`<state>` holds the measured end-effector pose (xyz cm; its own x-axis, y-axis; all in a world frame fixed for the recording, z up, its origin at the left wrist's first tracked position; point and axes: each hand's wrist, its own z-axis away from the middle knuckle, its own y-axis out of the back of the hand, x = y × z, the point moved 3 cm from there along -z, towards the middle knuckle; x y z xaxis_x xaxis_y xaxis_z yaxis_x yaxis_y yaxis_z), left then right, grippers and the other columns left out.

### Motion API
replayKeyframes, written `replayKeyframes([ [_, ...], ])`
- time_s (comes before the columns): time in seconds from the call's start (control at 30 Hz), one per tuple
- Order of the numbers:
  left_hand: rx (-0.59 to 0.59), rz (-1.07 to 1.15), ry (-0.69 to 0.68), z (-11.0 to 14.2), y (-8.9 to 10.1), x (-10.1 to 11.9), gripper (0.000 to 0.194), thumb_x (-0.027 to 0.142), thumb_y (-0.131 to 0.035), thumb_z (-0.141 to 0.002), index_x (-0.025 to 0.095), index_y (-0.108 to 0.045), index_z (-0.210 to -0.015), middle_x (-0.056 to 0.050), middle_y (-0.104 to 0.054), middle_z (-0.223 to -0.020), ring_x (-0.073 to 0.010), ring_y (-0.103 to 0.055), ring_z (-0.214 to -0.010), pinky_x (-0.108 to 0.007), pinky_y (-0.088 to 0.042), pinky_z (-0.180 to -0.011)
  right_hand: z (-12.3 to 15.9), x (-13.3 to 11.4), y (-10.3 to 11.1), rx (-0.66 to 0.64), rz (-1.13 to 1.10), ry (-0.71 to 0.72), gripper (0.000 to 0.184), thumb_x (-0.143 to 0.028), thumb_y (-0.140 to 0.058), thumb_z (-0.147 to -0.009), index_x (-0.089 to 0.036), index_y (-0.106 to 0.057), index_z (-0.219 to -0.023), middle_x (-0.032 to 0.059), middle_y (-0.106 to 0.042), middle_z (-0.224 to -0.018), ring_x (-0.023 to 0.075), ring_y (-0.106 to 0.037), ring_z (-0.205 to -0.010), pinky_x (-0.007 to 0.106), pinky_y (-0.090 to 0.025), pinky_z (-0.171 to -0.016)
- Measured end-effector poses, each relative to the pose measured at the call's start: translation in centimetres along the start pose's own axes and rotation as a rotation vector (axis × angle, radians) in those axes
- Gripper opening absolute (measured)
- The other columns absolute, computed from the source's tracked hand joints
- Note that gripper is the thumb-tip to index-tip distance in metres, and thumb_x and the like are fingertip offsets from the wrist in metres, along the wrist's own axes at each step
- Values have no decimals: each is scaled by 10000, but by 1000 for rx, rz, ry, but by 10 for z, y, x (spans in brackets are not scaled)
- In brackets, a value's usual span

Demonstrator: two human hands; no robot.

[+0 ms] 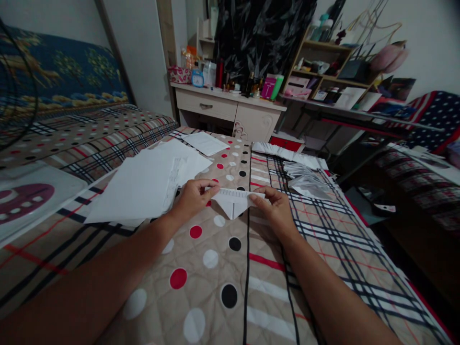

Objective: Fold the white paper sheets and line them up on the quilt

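Observation:
Between my two hands is a small white folded paper (232, 203), with a row of short dark marks along its upper edge and a triangular flap pointing down toward me. My left hand (196, 196) pinches its left end between thumb and fingers. The right end is pinched by my right hand (275, 206). Left of my left hand lies a spread of white paper sheets (136, 184) on the bed cover. Beyond my right hand rests a pile of small folded white papers (305, 178).
The patterned bed cover (215, 297) lies under everything. A long row of white folded papers (287, 154) and another white sheet (205, 143) are at the far side. A clear plastic piece with a purple print (28, 201) lies left. Behind stand a dresser (215, 105) and shelves (323, 76).

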<state>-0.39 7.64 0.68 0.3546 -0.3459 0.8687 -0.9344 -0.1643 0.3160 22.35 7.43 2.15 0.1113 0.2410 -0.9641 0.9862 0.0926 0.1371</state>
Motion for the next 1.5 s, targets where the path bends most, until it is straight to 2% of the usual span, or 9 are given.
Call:
replayKeyframes([
  [0.1, -40, -167, -99, 2, -1, 2, 174, 295, -634, -817, 166, -749, -839, -56, -750, -804, -159, -650, -666, -272, -485, -610, -2, 5, 0, -3, -32, -67, 212, -359, -770, -689, -168, -679, -709, 8, -657, -663, 126, -554, -581, 245, -415, -569],
  [0.3, -68, -484, -509, 7, -6, 25, 109, 299, -672, -831, 223, -749, -833, -35, -752, -833, -197, -662, -835, -369, -436, -819, 1, 4, -5, -28, -78, -92, 183, -322, -787, -652, -171, -685, -673, -10, -636, -629, 104, -524, -558, 229, -398, -557],
  [0.53, -67, -535, -657, 14, -14, 52, 105, 229, -628, -851, 210, -723, -809, -6, -736, -785, -174, -656, -776, -357, -399, -803, 2, -2, -7, -28, 26, 38, 137, -305, -743, -700, -180, -689, -693, -10, -634, -649, 121, -523, -605, 249, -402, -607],
  [0.73, -157, -593, -666, 16, -19, 72, 117, 200, -604, -841, 189, -705, -785, -1, -710, -737, -166, -641, -738, -356, -364, -772, 6, -26, -16, -147, 331, 271, 76, -205, -659, -754, -166, -671, -690, 17, -658, -687, 151, -578, -663, 272, -417, -659],
  [0.83, -173, -585, -658, 16, -19, 74, 112, 201, -604, -829, 196, -706, -782, 5, -712, -740, -167, -642, -750, -356, -354, -769, 7, -33, -18, -192, 373, 336, 99, -170, -637, -760, -166, -659, -664, 15, -658, -683, 156, -596, -686, 279, -421, -693],
  [0.97, -205, -514, -614, 12, -17, 69, 112, 177, -615, -800, 222, -714, -770, 33, -730, -750, -150, -652, -745, -347, -356, -779, 3, -31, -15, -243, 247, 198, 130, -186, -642, -748, -168, -661, -620, 3, -644, -646, 145, -576, -652, 267, -409, -652],
  [1.2, -223, -434, -490, 0, -8, 52, 114, 198, -638, -760, 237, -741, -731, 14, -730, -721, -158, -663, -714, -328, -421, -766, -3, -21, -4, -193, 55, -99, 76, -226, -713, -623, -178, -686, -570, -21, -593, -535, 117, -488, -513, 251, -353, -531],
  [1.37, -229, -319, -383, -8, 1, 42, 136, 174, -626, -737, 211, -755, -712, -9, -712, -675, -147, -634, -634, -291, -478, -675, -8, -11, 6, -142, -34, -215, 64, -230, -708, -573, -167, -705, -560, -8, -597, -484, 109, -465, -440, 237, -312, -455],
  [1.5, -180, -214, -219, -11, 6, 37, 128, 170, -628, -709, 171, -756, -707, -39, -715, -698, -149, -627, -632, -269, -486, -620, -9, -6, 8, -123, -104, -267, 59, -220, -713, -538, -163, -710, -551, -2, -615, -482, 102, -470, -421, 223, -305, -431],
])
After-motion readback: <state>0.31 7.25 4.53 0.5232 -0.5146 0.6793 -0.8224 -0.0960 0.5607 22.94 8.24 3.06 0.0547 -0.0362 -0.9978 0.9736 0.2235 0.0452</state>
